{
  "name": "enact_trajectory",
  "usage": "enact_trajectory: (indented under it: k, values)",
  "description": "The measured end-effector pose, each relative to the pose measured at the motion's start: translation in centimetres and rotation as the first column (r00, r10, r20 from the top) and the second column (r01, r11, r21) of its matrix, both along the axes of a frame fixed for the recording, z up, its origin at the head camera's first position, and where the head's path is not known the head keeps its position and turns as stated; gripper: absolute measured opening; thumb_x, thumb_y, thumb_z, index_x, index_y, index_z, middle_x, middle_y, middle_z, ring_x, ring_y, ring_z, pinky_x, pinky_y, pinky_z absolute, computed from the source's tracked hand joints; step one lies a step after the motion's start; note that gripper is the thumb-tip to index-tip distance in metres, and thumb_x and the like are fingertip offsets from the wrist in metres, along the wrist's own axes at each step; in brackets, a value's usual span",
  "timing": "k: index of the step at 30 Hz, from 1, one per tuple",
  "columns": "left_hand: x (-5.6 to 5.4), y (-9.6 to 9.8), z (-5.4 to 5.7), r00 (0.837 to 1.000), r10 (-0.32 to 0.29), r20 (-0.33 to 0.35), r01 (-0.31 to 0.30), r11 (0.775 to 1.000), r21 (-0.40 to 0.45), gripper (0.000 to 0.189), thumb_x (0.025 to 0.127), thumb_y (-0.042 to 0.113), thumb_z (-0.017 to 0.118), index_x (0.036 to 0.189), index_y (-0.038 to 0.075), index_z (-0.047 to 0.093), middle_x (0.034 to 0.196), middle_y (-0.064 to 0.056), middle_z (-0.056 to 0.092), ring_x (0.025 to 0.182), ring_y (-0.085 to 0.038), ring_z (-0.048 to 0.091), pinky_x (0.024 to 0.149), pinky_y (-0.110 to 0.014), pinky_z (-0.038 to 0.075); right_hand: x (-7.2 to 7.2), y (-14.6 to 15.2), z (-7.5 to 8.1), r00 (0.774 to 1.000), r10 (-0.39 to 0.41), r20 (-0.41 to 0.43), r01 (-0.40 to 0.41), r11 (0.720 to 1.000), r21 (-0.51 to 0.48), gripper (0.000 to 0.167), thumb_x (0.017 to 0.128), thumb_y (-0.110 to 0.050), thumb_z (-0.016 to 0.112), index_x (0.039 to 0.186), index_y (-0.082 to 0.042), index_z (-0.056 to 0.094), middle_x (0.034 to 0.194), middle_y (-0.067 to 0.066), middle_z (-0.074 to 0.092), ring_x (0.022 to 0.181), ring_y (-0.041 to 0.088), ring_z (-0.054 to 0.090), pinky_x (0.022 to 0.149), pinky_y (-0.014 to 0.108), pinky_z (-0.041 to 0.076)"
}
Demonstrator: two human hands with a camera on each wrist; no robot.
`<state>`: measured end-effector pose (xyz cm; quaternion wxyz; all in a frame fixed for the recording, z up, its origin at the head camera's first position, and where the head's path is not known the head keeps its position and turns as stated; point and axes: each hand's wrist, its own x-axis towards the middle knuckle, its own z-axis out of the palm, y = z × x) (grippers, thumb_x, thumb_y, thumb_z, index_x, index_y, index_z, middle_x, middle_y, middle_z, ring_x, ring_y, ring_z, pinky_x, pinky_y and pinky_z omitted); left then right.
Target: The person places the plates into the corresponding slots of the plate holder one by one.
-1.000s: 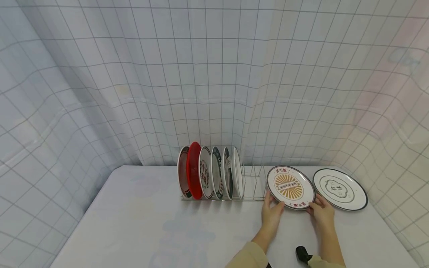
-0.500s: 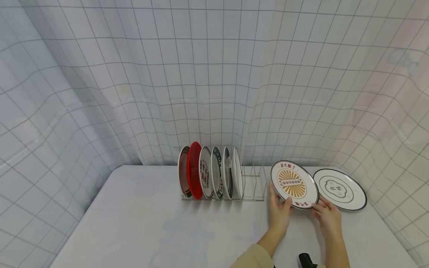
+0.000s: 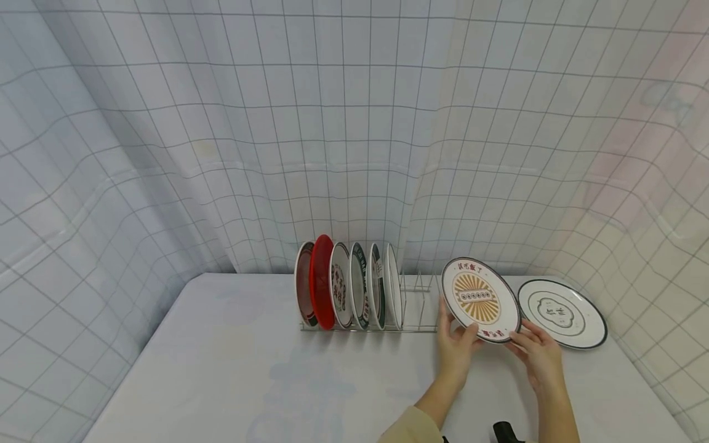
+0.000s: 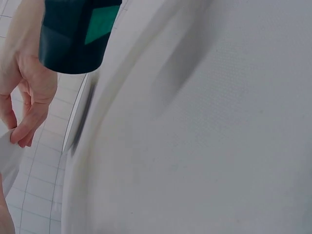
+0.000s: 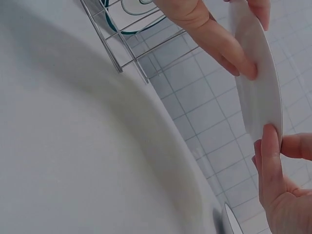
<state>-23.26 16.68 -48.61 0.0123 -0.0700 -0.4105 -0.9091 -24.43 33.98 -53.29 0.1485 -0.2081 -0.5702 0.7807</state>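
A round white plate (image 3: 480,299) with a dark rim, an orange sunburst and red characters is held tilted toward me, raised off the table. My left hand (image 3: 455,360) grips its lower left edge, thumb on the front and fingers behind. On the lower right edge, my right hand (image 3: 540,357) pinches the rim between thumb and fingers. In the right wrist view the plate's pale underside (image 5: 258,87) shows, with left-hand fingers spread against it. The left wrist view catches the right hand (image 4: 31,87) at the plate's edge; most of the left hand is outside that frame.
Left of the held plate stands a wire dish rack (image 3: 419,307), its left part filled with several upright plates, one of them red (image 3: 322,283). An oval white plate (image 3: 562,314) lies flat to the right. Grid-patterned curtains (image 3: 343,123) enclose the white table (image 3: 232,369).
Both hands have lifted the sunburst plate and tipped it more upright. It shifted right at first, then back left. The racked plates and the oval plate have stayed in place.
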Motion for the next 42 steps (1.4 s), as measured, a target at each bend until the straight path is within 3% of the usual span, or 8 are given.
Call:
enact_trajectory:
  k: [9, 15, 18, 23, 26, 34, 38, 42]
  values:
    - [0.0, -1.9, 1.3, 0.995, 0.076, -0.057, -0.080, 0.995, -0.054, 0.083, 0.080, -0.009, 0.056, 0.147, 0.020, 0.017, 0.114, -0.015, 0.040, 0.093, -0.020, 0.054, 0.066, -0.031, 0.055, -0.7, -0.5, -0.1, 0.982, 0.172, -0.073, -0.163, 0.979, 0.123, 0.057, 0.075, -0.020, 0.076, 0.123, -0.008, 0.047, 0.089, -0.002, 0.065, 0.076, 0.012, 0.065, 0.070, 0.026, 0.054]
    - [0.2, -3.8, 2.5, 0.976, 0.150, -0.158, -0.173, 0.974, -0.147, 0.082, 0.078, -0.008, 0.056, 0.147, 0.016, 0.019, 0.113, -0.013, 0.038, 0.093, -0.017, 0.049, 0.067, -0.032, 0.055, -1.9, -1.2, -0.3, 0.985, 0.167, -0.034, -0.152, 0.951, 0.271, 0.054, 0.084, -0.038, 0.064, 0.123, -0.005, 0.048, 0.093, 0.000, 0.064, 0.078, 0.013, 0.065, 0.069, 0.027, 0.055]
    - [0.3, -4.9, 3.0, 0.932, 0.235, -0.276, -0.299, 0.929, -0.217, 0.079, 0.076, -0.010, 0.057, 0.145, 0.011, 0.024, 0.110, -0.015, 0.041, 0.089, -0.015, 0.050, 0.062, -0.027, 0.055, -2.6, -1.8, -0.4, 0.987, 0.158, -0.034, -0.140, 0.942, 0.305, 0.051, 0.087, -0.038, 0.060, 0.124, -0.005, 0.049, 0.093, 0.002, 0.064, 0.078, 0.013, 0.066, 0.068, 0.028, 0.055]
    - [0.4, -6.3, 3.5, 0.791, 0.386, -0.475, -0.545, 0.797, -0.259, 0.078, 0.069, -0.017, 0.058, 0.140, 0.002, 0.032, 0.105, -0.021, 0.049, 0.080, -0.021, 0.053, 0.054, -0.022, 0.051, -3.9, -3.0, -0.4, 0.986, 0.164, -0.042, -0.135, 0.912, 0.387, 0.048, 0.089, -0.036, 0.058, 0.124, -0.004, 0.048, 0.090, 0.002, 0.064, 0.076, 0.012, 0.066, 0.065, 0.027, 0.055]
    - [0.6, -7.2, 4.0, 0.738, 0.437, -0.515, -0.617, 0.746, -0.252, 0.079, 0.066, -0.022, 0.057, 0.138, -0.001, 0.035, 0.104, -0.023, 0.049, 0.077, -0.024, 0.052, 0.048, -0.022, 0.050, -4.6, -3.8, -0.6, 0.980, 0.194, -0.050, -0.153, 0.886, 0.437, 0.057, 0.084, -0.047, 0.059, 0.123, -0.006, 0.049, 0.090, 0.005, 0.065, 0.074, 0.013, 0.066, 0.064, 0.027, 0.055]
    - [1.4, -9.2, 5.9, 0.680, 0.488, -0.548, -0.680, 0.700, -0.220, 0.080, 0.065, -0.025, 0.055, 0.138, 0.001, 0.037, 0.098, -0.022, 0.045, 0.079, -0.013, 0.046, 0.041, -0.020, 0.048, -5.1, -6.7, 0.6, 0.948, 0.315, -0.052, -0.245, 0.821, 0.516, 0.082, 0.069, -0.070, 0.057, 0.124, -0.010, 0.052, 0.097, 0.007, 0.064, 0.079, 0.010, 0.065, 0.066, 0.025, 0.055]
    - [0.8, -9.9, 5.1, 0.631, 0.509, -0.585, -0.722, 0.662, -0.203, 0.082, 0.066, -0.022, 0.058, 0.140, 0.005, 0.036, 0.098, -0.021, 0.046, 0.080, -0.013, 0.046, 0.040, -0.019, 0.047, -4.1, -8.6, 3.2, 0.936, 0.350, -0.044, -0.267, 0.784, 0.561, 0.061, 0.085, -0.049, 0.057, 0.127, -0.004, 0.051, 0.100, 0.012, 0.065, 0.083, 0.009, 0.064, 0.069, 0.024, 0.054]
    - [0.6, -10.4, 4.8, 0.621, 0.521, -0.586, -0.733, 0.651, -0.198, 0.078, 0.069, -0.019, 0.059, 0.140, 0.004, 0.036, 0.104, -0.020, 0.047, 0.082, -0.013, 0.048, 0.043, -0.018, 0.048, -3.6, -10.3, 5.2, 0.921, 0.386, -0.045, -0.293, 0.767, 0.571, 0.043, 0.091, -0.020, 0.057, 0.128, 0.001, 0.049, 0.104, 0.021, 0.063, 0.086, 0.013, 0.064, 0.072, 0.026, 0.054]
